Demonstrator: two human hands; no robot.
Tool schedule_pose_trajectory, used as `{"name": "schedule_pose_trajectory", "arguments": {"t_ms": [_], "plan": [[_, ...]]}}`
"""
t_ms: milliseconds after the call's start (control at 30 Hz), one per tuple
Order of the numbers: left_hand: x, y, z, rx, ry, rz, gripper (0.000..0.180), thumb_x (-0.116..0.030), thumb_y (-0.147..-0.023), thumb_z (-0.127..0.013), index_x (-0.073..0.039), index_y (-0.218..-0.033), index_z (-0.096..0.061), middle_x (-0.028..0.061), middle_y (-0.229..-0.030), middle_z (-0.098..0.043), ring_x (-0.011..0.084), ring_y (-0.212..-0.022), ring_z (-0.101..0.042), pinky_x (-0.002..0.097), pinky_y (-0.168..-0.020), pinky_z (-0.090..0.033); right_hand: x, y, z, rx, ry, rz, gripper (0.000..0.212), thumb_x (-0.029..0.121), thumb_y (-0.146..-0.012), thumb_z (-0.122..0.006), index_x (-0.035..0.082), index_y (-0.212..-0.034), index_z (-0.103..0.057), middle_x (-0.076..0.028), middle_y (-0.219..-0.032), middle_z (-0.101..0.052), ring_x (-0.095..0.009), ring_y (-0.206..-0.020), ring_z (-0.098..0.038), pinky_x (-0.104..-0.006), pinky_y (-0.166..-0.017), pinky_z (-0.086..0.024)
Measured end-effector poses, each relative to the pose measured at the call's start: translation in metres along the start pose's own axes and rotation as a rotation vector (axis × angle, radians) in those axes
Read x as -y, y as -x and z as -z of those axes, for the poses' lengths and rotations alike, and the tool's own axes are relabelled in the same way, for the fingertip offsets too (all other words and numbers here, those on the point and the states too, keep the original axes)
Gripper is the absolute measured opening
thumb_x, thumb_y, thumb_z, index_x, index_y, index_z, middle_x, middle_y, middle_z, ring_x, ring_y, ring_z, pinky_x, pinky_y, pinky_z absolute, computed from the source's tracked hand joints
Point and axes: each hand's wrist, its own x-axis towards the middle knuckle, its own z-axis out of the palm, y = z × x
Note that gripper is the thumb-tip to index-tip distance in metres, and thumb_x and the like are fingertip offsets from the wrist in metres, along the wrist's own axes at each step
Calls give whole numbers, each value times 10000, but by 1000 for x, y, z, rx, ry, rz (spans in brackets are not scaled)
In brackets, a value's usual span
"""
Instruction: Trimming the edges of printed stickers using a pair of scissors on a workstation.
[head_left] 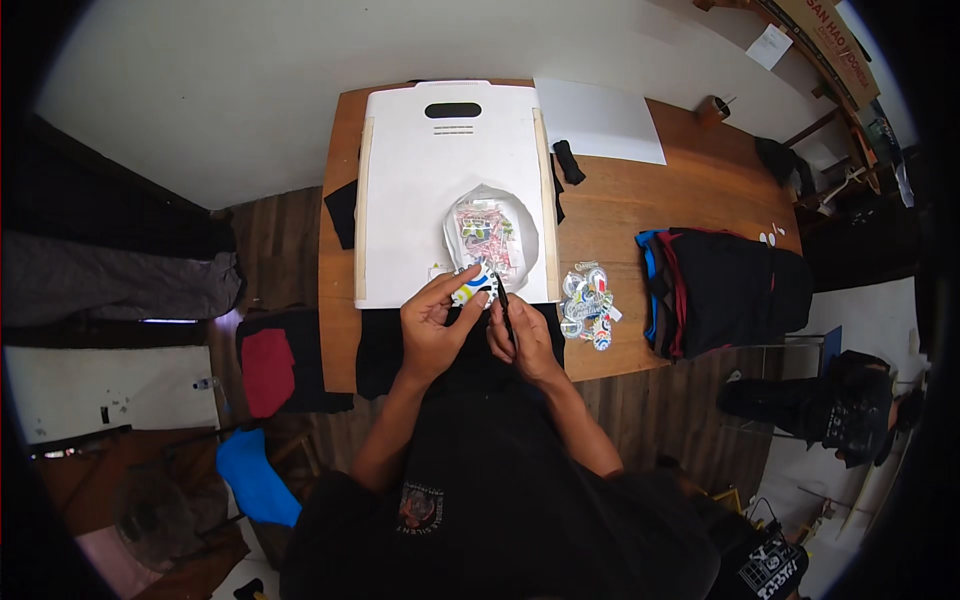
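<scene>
My left hand pinches a white printed sticker with blue and yellow-green curves, its thumb on the lower edge. In my right hand is a slim black tool, apparently a pair of scissors, held against the sticker's right edge. Just beyond both hands, a white plastic bag with a rolled-open mouth holds printed scraps. It rests on a white board with a handle slot. Right of the board lies a loose pile of cut-out stickers in several colours.
Folded dark clothes are stacked on the wooden table, at the right. Farther back lie a white sheet and a small black item. A cup stands at the far right. Another person is off to the right.
</scene>
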Motion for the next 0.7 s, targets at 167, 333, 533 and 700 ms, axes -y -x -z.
{"name": "schedule_pose_trajectory", "arguments": {"t_ms": [167,333,533,700], "plan": [[-1,-1,0,-3,-3,21,376,134,-882,-649,94,-1255,-621,111,-1089,-645,129,-1008,-619,233,-898,-490,-1,1,2,-6,2,-4,399,396,-1094,-329,49,-966,-480,25,-543,-330,-74,-429,-283,-222,-421,-291],[6,1,4,-12,-43,-26,297,114,-890,-652,90,-1187,-664,110,-1048,-650,123,-983,-620,224,-877,-484,-1,2,6,-13,11,11,399,397,-1094,-332,48,-969,-479,26,-543,-327,-73,-428,-278,-222,-420,-289],[7,5,3,-17,-16,8,278,109,-900,-643,91,-1177,-669,119,-1041,-660,124,-959,-631,225,-858,-497,3,1,3,-2,26,17,396,391,-1095,-332,47,-968,-480,27,-544,-326,-71,-427,-275,-221,-420,-291],[0,-1,-4,-11,22,1,300,105,-908,-639,98,-1207,-648,127,-1065,-658,122,-954,-635,227,-854,-509,6,2,3,-7,36,23,392,384,-1097,-328,46,-970,-482,28,-539,-324,-69,-425,-273,-220,-417,-291]]}}
